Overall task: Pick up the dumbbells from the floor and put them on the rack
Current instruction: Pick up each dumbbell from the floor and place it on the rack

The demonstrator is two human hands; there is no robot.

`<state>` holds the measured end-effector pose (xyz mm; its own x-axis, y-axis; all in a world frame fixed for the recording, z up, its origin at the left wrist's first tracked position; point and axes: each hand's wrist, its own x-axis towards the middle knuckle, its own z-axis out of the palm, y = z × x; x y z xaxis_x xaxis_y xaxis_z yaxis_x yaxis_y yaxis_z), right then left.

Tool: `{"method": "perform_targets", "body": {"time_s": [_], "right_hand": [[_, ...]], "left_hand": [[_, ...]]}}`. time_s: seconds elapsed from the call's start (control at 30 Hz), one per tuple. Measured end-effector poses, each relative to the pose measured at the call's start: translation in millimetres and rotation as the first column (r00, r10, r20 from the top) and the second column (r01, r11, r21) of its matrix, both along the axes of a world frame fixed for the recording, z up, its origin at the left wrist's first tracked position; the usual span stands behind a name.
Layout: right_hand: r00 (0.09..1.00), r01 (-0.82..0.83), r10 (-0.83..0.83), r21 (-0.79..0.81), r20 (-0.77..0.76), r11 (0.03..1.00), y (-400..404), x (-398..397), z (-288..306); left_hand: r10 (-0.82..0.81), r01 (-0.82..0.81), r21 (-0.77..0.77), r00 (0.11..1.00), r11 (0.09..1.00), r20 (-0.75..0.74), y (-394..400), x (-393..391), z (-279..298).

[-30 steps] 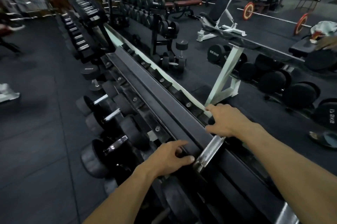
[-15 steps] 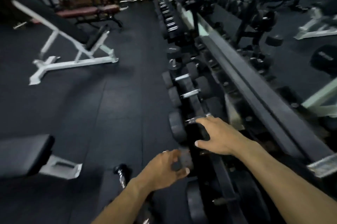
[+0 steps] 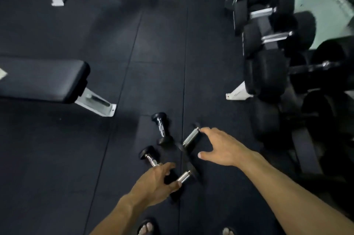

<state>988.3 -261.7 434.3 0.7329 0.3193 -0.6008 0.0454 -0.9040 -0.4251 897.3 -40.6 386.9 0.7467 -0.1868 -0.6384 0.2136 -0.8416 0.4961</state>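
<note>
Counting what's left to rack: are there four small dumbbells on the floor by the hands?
Yes, four small dumbbells lie on the black floor between the left hand and right hand.

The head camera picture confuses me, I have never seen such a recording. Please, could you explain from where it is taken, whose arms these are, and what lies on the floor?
The camera sits on a person's head and looks down, so the two bare arms coming from the bottom edge are that person's own. The dark surface is a rubber gym floor. On it lie four small dumbbells with chrome handles, close together; one lies a little farther away. The left hand reaches between two of them, its fingers curled but not clearly closed on a handle. The right hand is open, just beside another dumbbell, holding nothing. At right stands the rack with big black dumbbells. At left is a padded bench.
</note>
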Motion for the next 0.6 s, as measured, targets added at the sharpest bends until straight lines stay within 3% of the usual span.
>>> {"method": "perform_targets", "body": {"time_s": [0.3,0.6], "right_hand": [[0.969,0.167,-0.178,-0.08,-0.173,0.983,30,-41,-199],[0.929,0.312,-0.324,-0.094,-0.178,0.945,26,-68,-385]], "left_hand": [[-0.012,-0.002,-0.082,0.986,0.997,-0.167,38,-16,-196],[-0.046,0.029,-0.153,0.993,0.988,-0.11,9,-14,-377]]}}
